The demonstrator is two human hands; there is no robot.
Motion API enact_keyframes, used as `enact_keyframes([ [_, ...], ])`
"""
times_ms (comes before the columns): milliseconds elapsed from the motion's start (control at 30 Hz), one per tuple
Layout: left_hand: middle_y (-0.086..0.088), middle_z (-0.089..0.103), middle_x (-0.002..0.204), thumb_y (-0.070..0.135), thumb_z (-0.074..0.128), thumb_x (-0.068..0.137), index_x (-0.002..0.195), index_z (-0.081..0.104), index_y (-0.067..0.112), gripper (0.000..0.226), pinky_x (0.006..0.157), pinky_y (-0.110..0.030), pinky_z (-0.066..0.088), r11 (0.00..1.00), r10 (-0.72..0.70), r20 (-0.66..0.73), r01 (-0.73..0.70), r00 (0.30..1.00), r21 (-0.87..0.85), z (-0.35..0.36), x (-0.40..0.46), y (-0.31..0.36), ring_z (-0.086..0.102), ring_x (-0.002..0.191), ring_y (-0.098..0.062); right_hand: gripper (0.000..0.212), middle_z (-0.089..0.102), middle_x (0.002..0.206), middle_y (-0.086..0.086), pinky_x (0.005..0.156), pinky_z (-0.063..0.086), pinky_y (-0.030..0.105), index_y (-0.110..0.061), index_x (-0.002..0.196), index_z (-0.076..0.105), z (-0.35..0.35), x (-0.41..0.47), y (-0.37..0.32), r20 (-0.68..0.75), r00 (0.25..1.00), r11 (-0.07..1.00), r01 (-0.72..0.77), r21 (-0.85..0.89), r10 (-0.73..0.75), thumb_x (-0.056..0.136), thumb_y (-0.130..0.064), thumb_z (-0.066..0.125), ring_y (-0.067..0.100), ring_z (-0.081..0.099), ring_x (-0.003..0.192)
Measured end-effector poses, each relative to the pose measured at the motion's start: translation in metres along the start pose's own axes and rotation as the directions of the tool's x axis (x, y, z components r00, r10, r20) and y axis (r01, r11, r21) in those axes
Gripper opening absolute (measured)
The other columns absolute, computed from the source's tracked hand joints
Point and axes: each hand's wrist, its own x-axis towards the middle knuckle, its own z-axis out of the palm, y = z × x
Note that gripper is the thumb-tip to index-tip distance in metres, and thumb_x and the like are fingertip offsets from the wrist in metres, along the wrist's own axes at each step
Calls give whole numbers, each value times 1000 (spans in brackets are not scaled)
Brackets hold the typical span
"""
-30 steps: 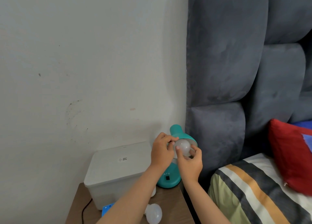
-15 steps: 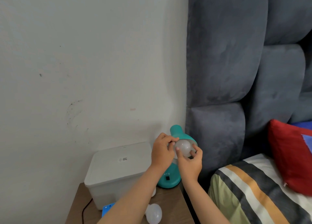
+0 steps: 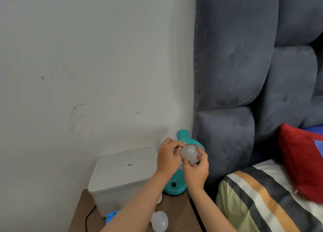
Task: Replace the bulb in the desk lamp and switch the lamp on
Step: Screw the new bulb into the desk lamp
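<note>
A teal desk lamp (image 3: pixel 181 137) stands at the back right of a wooden bedside table (image 3: pixel 176 209), its shade tilted toward me. A frosted white bulb (image 3: pixel 189 152) sits in the mouth of the shade. My right hand (image 3: pixel 196 170) grips the bulb from below with its fingertips around it. My left hand (image 3: pixel 167 158) holds the left rim of the shade, thumb and fingers pinched on it. The lamp's base (image 3: pixel 174 186) with a black switch shows between my wrists. A second white bulb (image 3: pixel 160 223) lies on the table near its front edge.
A white lidded plastic box (image 3: pixel 122 172) fills the table's left side, with a black cable (image 3: pixel 88 217) and a blue item (image 3: pixel 111 216) in front of it. The wall is behind. A grey padded headboard (image 3: pixel 236 74), a striped pillow (image 3: pixel 262 202) and a red cushion (image 3: pixel 300 161) lie to the right.
My right hand's fingers have shifted their hold around the bulb in the shade. My left hand has stayed on the shade's rim.
</note>
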Motion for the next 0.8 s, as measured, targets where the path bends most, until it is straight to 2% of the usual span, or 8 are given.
enact_keyframes([
  [167, 4, 58, 90, 6, 59, 87, 96, 71, 20, 21, 77, -28, 56, 1000, -2, 0, 2, 1000, -1, 0, 0, 0, 59, 83, -7, 44, 65, 96, 8, 65, 50, 24, -14, 114, 51, 2, 4, -3, -46, 992, 991, -112, 75, 116, 81, -37, 70, 17, 67, 81],
  [300, 4, 58, 90, 4, 58, 86, 95, 71, 19, 22, 77, -28, 56, 1000, -6, 2, 6, 1000, -2, 0, -1, 1, 59, 82, -8, 60, 53, 118, 3, 68, 50, 21, -13, 127, 46, 2, 2, -2, -19, 999, 999, -41, 27, 42, 76, -23, 77, 11, 65, 76],
  [367, 4, 58, 90, 4, 59, 86, 95, 71, 19, 22, 77, -27, 56, 1000, -2, -3, 2, 1000, 2, 0, 0, 1, 59, 82, -8, 59, 55, 119, 5, 66, 50, 19, -16, 128, 46, 2, 2, -1, -15, 999, 1000, -31, 3, 31, 77, -18, 77, 9, 64, 76],
  [467, 3, 58, 90, 4, 58, 86, 95, 71, 19, 21, 76, -27, 56, 1000, 6, -4, -6, 1000, 8, -1, 0, 1, 59, 82, -8, 47, 64, 96, 6, 60, 44, 17, -12, 119, 51, 2, 3, -4, -46, 994, 995, -98, 35, 99, 81, -31, 72, 12, 62, 76],
  [533, 3, 58, 90, 5, 58, 86, 95, 71, 19, 21, 76, -27, 56, 1000, 13, -2, -13, 1000, 13, -1, 0, 1, 59, 82, -9, 46, 62, 84, 0, 59, 43, 19, -7, 115, 53, 1, 5, -5, -59, 989, 990, -131, 52, 134, 82, -36, 68, 14, 62, 77],
  [633, 4, 58, 89, 5, 59, 86, 95, 71, 20, 22, 76, -26, 55, 1000, 13, -1, -13, 1000, 17, 0, -1, 0, 59, 82, -8, 54, 56, 110, 4, 62, 43, 15, -7, 122, 49, 1, 4, -6, -41, 996, 997, -81, 11, 81, 78, -27, 75, 6, 60, 75],
  [700, 5, 57, 89, 4, 59, 86, 95, 71, 20, 22, 76, -25, 55, 1000, 8, -7, -8, 1000, 14, 1, -1, 1, 59, 82, -8, 62, 53, 121, 7, 67, 50, 20, -13, 129, 45, 2, 3, -3, -18, 999, 999, -46, 0, 46, 76, -18, 77, 5, 61, 74],
  [800, 4, 58, 89, 5, 59, 86, 96, 71, 19, 21, 76, -25, 55, 1000, 10, -11, -10, 1000, 8, 1, -1, 2, 59, 82, -9, 53, 61, 112, 10, 67, 48, 21, -14, 123, 49, 1, 1, -4, -24, 997, 997, -71, -3, 71, 78, -24, 75, 6, 60, 76],
])
